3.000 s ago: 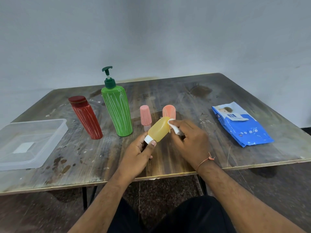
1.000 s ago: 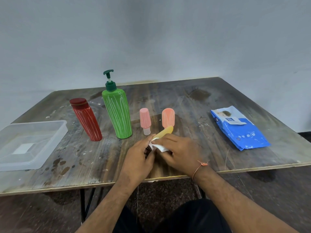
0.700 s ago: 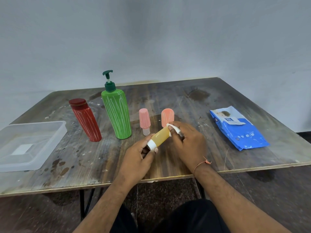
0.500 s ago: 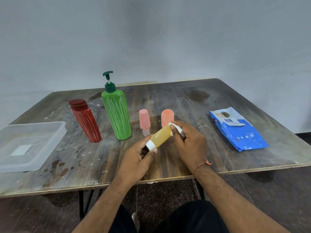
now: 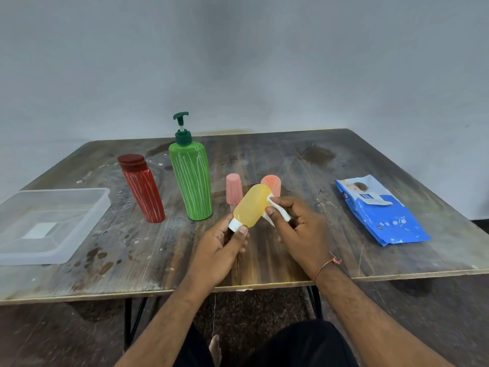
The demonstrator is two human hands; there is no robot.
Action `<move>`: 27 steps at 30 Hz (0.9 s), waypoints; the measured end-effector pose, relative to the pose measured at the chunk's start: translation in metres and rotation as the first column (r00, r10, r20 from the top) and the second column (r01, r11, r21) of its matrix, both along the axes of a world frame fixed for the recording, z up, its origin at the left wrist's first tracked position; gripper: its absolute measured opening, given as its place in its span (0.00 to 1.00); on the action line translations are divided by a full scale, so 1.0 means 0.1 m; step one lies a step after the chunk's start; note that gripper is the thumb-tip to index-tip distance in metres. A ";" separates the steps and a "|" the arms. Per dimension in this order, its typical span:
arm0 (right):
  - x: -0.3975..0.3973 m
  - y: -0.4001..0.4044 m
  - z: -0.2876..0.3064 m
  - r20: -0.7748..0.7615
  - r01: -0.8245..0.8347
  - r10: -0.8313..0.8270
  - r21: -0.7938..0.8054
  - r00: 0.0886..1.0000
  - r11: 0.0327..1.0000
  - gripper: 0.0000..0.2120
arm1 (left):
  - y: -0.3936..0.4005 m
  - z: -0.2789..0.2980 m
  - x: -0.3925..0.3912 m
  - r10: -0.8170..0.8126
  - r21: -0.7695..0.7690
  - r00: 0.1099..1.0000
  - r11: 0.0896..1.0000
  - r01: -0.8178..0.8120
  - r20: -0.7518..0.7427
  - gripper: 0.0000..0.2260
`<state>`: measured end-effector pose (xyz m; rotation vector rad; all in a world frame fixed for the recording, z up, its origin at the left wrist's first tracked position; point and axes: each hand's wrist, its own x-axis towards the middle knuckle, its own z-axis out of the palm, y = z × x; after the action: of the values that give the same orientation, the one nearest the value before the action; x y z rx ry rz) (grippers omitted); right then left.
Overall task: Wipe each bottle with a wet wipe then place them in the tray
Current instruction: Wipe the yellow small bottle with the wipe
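My left hand (image 5: 222,250) pinches the white cap of the yellow bottle (image 5: 252,207), tilted above the table (image 5: 158,260); my right hand (image 5: 299,229) pinches a wet wipe (image 5: 277,211) against its side. The bottle partly hides one of two pink bottles (image 5: 234,189) behind. One red bottle (image 5: 143,192), one green pump bottle (image 5: 191,178), one clear tray (image 5: 50,223) stand left; one blue wipes pack (image 5: 381,215) lies right, its print unreadable.

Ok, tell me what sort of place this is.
Probably a bare workroom or test setup, not a home: a worn, stained wooden table on metal legs, a plain grey wall, and painted prop-like bottles such as the green pump bottle.
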<state>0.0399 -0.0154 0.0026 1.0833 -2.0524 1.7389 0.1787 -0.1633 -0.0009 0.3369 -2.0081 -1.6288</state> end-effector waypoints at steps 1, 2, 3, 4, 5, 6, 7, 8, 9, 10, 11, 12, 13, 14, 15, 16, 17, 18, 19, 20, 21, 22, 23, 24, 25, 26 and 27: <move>0.00 0.00 0.00 -0.026 0.001 -0.001 0.013 1.000 1.000 0.10 | -0.01 0.00 0.00 0.001 -0.003 1.000 1.000 -0.001 0.007 0.16; 0.00 -0.01 -0.01 -0.053 0.001 0.000 0.020 0.999 1.000 0.10 | -0.02 0.00 -0.01 0.001 -0.001 1.000 1.000 0.000 0.015 0.16; 0.00 -0.02 -0.03 -0.082 -0.005 0.007 0.025 0.997 1.000 0.11 | -0.03 0.00 -0.01 -0.001 0.008 1.000 1.000 0.001 0.022 0.16; -0.01 -0.04 -0.05 -0.121 -0.011 0.016 0.034 0.993 0.999 0.11 | -0.04 0.01 -0.02 -0.003 0.029 1.000 1.000 0.002 0.029 0.17; -0.01 -0.05 -0.06 -0.168 -0.014 0.022 0.048 0.985 0.999 0.12 | -0.05 0.02 -0.02 -0.009 0.062 0.999 0.998 0.007 0.037 0.17; -0.01 -0.05 -0.08 -0.221 -0.008 0.023 0.068 0.975 0.998 0.13 | -0.06 0.03 -0.02 -0.018 0.102 0.999 0.995 0.013 0.044 0.17; -0.02 -0.06 -0.10 -0.271 0.001 0.023 0.087 0.962 0.996 0.13 | -0.08 0.05 -0.02 -0.031 0.140 0.998 0.990 0.023 0.051 0.16; -0.02 -0.06 -0.11 -0.306 0.009 0.023 0.102 0.952 0.995 0.13 | -0.09 0.06 -0.02 -0.047 0.174 0.997 0.984 0.036 0.057 0.15; -0.03 -0.05 -0.11 -0.330 0.012 0.026 0.110 0.944 0.994 0.14 | -0.11 0.06 -0.02 -0.061 0.197 0.996 0.979 0.047 0.066 0.15; -0.03 -0.05 -0.12 -0.348 0.010 0.031 0.115 0.937 0.993 0.14 | -0.12 0.06 -0.02 -0.071 0.208 0.995 0.977 0.055 0.073 0.14; -0.03 -0.05 -0.13 -0.365 0.005 0.038 0.118 0.930 0.993 0.15 | -0.13 0.06 -0.02 -0.077 0.212 0.994 0.975 0.058 0.080 0.14; -0.03 -0.05 -0.12 -0.379 0.000 0.046 0.122 0.924 0.993 0.15 | -0.13 0.07 -0.03 -0.081 0.217 0.993 0.974 0.061 0.084 0.13; -0.03 -0.05 -0.13 -0.390 -0.001 0.050 0.124 0.919 0.992 0.15 | -0.13 0.07 -0.02 -0.084 0.224 0.993 0.973 0.063 0.082 0.13; -0.02 -0.05 -0.12 -0.398 0.000 0.049 0.122 0.916 0.992 0.15 | -0.13 0.07 -0.02 -0.088 0.228 0.993 0.971 0.069 0.074 0.13; -0.02 -0.05 -0.11 -0.400 0.000 0.047 0.117 0.915 0.993 0.14 | -0.13 0.08 -0.02 -0.094 0.223 0.994 0.972 0.078 0.062 0.13; -0.02 -0.05 -0.10 -0.398 -0.001 0.046 0.113 0.916 0.994 0.14 | -0.12 0.08 -0.01 -0.103 0.216 0.994 0.972 0.091 0.047 0.13; -0.02 -0.04 -0.10 -0.395 -0.004 0.049 0.114 0.918 0.994 0.14 | -0.12 0.08 -0.01 -0.111 0.217 0.993 0.971 0.102 0.030 0.13; -0.01 -0.05 -0.10 -0.394 -0.008 0.056 0.122 0.917 0.993 0.13 | -0.12 0.07 0.00 -0.113 0.232 0.993 0.967 0.108 0.011 0.14; -0.01 -0.05 -0.09 -0.398 -0.015 0.067 0.133 0.915 0.991 0.13 | -0.13 0.07 0.00 -0.114 0.251 0.993 0.961 0.112 -0.009 0.14; -0.01 -0.05 -0.09 -0.405 -0.024 0.081 0.143 0.911 0.989 0.13 | -0.14 0.06 0.00 -0.112 0.266 0.993 0.957 0.116 -0.029 0.14; 0.00 -0.05 -0.09 -0.413 -0.034 0.094 0.150 0.906 0.988 0.13 | -0.15 0.05 0.00 -0.110 0.272 0.993 0.955 0.118 -0.047 0.15; 0.01 -0.04 -0.08 -0.422 -0.042 0.104 0.153 0.900 0.987 0.13 | -0.15 0.04 0.00 -0.102 0.270 0.993 0.956 0.114 -0.059 0.15; 0.02 -0.04 -0.07 -0.432 -0.050 0.113 0.155 0.895 0.987 0.14 | -0.15 0.03 -0.01 -0.092 0.266 0.994 0.958 0.106 -0.067 0.16; 0.02 -0.04 -0.07 -0.441 -0.059 0.124 0.159 0.889 0.985 0.15 | -0.15 0.03 -0.01 -0.079 0.265 0.994 0.959 0.096 -0.074 0.16; 0.02 -0.04 -0.07 -0.447 -0.067 0.136 0.166 0.884 0.984 0.16 | -0.15 0.02 -0.02 -0.068 0.270 0.994 0.959 0.088 -0.080 0.17; 0.02 -0.04 -0.08 -0.448 -0.077 0.148 0.173 0.882 0.982 0.16 | -0.14 0.02 -0.02 -0.061 0.281 0.994 0.956 0.084 -0.089 0.17; 0.02 -0.04 -0.08 -0.443 -0.088 0.160 0.179 0.882 0.980 0.16 | -0.13 0.02 -0.03 -0.056 0.294 0.994 0.952 0.083 -0.098 0.17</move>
<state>0.0417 -0.0190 -0.0055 1.5319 -1.8684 1.2270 0.1761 -0.1767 0.0010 0.2989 -1.7259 -1.9605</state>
